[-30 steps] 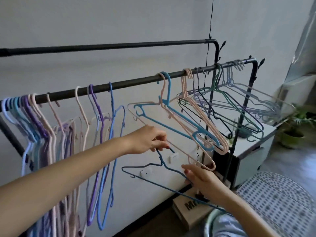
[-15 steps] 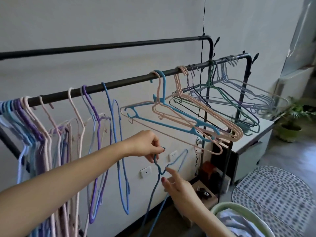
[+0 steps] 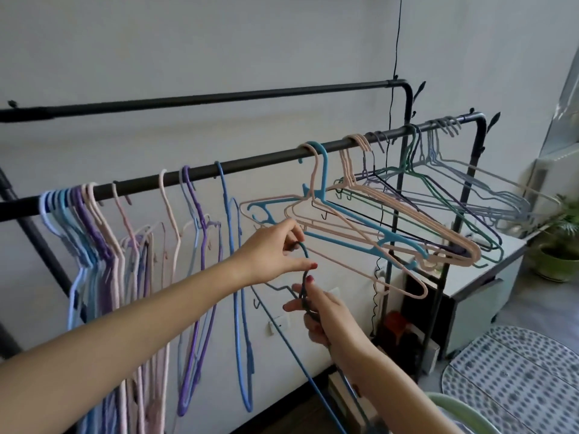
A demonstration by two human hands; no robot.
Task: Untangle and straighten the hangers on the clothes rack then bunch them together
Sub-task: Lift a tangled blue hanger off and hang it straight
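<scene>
Both hands are gripping a loose dark-blue hanger (image 3: 305, 261) below the rack's front rail (image 3: 250, 164): left hand (image 3: 275, 249) pinching its hook, right hand (image 3: 326, 314) closing round its neck.

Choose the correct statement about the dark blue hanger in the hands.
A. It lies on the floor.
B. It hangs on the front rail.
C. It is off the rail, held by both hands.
C: the left hand pinches the hook of the dark blue hanger, the right hand grips its neck, below the front rail.
</scene>
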